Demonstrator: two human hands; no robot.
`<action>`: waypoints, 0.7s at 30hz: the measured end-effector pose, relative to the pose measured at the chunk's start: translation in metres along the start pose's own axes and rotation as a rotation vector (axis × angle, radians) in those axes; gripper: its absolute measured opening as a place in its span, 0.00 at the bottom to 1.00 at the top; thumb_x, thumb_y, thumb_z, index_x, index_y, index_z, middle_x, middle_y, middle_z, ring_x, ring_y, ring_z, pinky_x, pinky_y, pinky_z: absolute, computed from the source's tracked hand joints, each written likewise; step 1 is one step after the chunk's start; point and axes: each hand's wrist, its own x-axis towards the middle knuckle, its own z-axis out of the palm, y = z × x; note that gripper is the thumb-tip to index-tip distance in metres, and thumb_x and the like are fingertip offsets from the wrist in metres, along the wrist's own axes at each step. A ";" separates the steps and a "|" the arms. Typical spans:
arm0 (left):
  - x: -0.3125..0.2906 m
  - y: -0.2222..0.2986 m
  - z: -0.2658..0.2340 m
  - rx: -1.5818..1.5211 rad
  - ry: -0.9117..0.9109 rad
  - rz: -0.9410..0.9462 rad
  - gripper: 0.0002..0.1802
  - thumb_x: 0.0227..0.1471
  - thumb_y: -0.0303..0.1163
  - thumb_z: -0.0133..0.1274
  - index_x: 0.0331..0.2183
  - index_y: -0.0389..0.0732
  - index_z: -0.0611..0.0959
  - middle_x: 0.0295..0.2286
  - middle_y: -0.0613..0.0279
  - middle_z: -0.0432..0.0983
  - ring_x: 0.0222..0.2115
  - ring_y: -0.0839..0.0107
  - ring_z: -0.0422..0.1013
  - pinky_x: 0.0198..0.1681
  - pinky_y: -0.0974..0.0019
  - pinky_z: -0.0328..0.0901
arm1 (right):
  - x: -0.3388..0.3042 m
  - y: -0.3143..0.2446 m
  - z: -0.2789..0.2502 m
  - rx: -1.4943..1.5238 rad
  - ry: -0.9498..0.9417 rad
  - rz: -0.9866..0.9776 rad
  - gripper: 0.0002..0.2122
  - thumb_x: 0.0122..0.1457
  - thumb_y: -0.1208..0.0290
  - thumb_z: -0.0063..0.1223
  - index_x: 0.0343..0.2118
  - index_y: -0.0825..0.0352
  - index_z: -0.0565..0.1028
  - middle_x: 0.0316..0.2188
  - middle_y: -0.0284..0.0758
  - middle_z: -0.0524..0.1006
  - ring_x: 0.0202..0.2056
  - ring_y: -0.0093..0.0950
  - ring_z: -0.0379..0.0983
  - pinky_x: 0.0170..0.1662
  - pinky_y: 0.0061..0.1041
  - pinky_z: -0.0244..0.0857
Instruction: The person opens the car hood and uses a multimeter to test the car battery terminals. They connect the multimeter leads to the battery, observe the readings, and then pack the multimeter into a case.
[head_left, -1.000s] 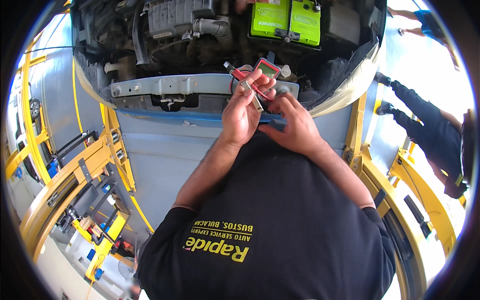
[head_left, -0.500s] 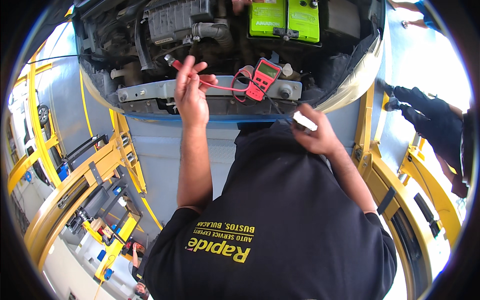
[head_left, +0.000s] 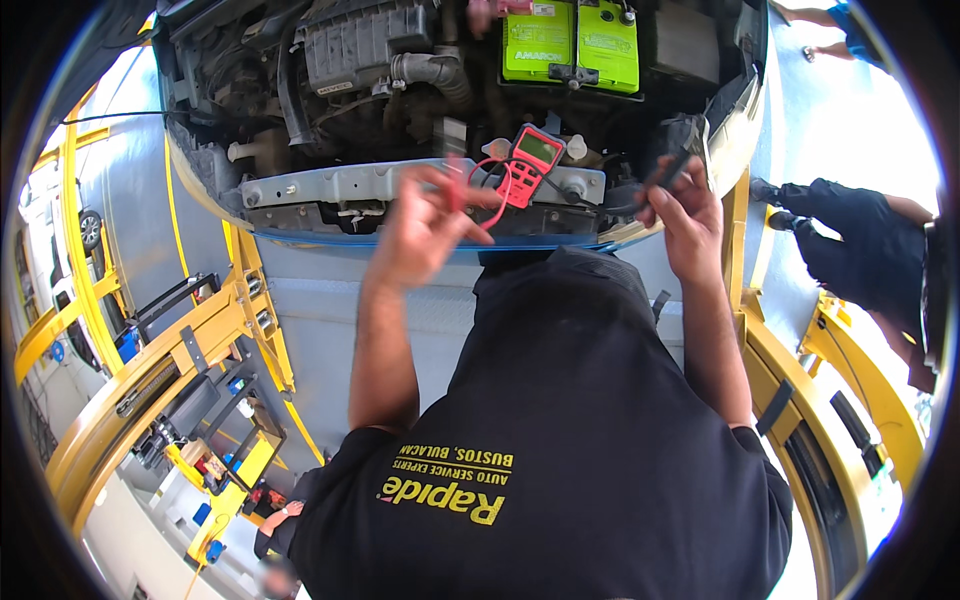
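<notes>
My left hand, smeared by motion, holds a red clamp over the car's front crossbar, its metal jaws pointing at the engine. In my right hand, fingers closed, is a black clamp near the car's front corner at right. A red handheld battery tester with a small screen rests tilted against the crossbar, between my two hands. Red and black cables link it to the clamps. Beyond the tester sits a bright green car battery with a bracket across its front.
The engine's black plastic housing and an air hose lie left of the battery. Yellow lift arms flank me. Another person's dark-clothed legs are at the right. A blurred pinkish shape shows by the battery's far left corner.
My left hand has moved right with the red clamp, toward the tester. My right hand has gone from close to my body forward and right, over the car's front corner, with the black clamp.
</notes>
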 end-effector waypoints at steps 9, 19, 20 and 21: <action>0.052 -0.081 0.102 0.471 -0.316 -0.460 0.14 0.64 0.26 0.52 0.51 0.40 0.77 0.46 0.51 0.79 0.39 0.67 0.81 0.41 0.60 0.75 | 0.031 -0.025 0.083 -0.112 -0.316 0.102 0.18 0.64 0.80 0.64 0.53 0.69 0.69 0.32 0.30 0.76 0.33 0.17 0.77 0.35 0.21 0.72; 0.075 -0.192 0.120 0.556 0.321 -0.044 0.38 0.57 0.30 0.61 0.61 0.29 0.61 0.36 0.44 0.78 0.37 0.51 0.78 0.42 0.52 0.71 | -0.021 -0.007 0.026 -0.073 -0.414 0.404 0.17 0.53 0.79 0.62 0.46 0.70 0.73 0.28 0.33 0.78 0.26 0.21 0.77 0.29 0.18 0.70; 0.065 -0.197 0.122 0.683 0.279 -0.022 0.40 0.57 0.35 0.61 0.62 0.27 0.62 0.43 0.38 0.74 0.44 0.47 0.74 0.49 0.51 0.69 | -0.020 0.004 0.012 -0.069 -0.380 0.413 0.16 0.53 0.78 0.60 0.45 0.70 0.72 0.27 0.32 0.77 0.25 0.20 0.76 0.28 0.17 0.69; 0.042 -0.193 0.116 0.897 0.060 -0.021 0.43 0.58 0.44 0.60 0.63 0.28 0.63 0.53 0.33 0.68 0.54 0.42 0.68 0.58 0.42 0.63 | -0.020 0.019 -0.002 -0.077 -0.299 0.415 0.15 0.52 0.78 0.55 0.45 0.69 0.73 0.25 0.30 0.74 0.25 0.17 0.73 0.26 0.15 0.65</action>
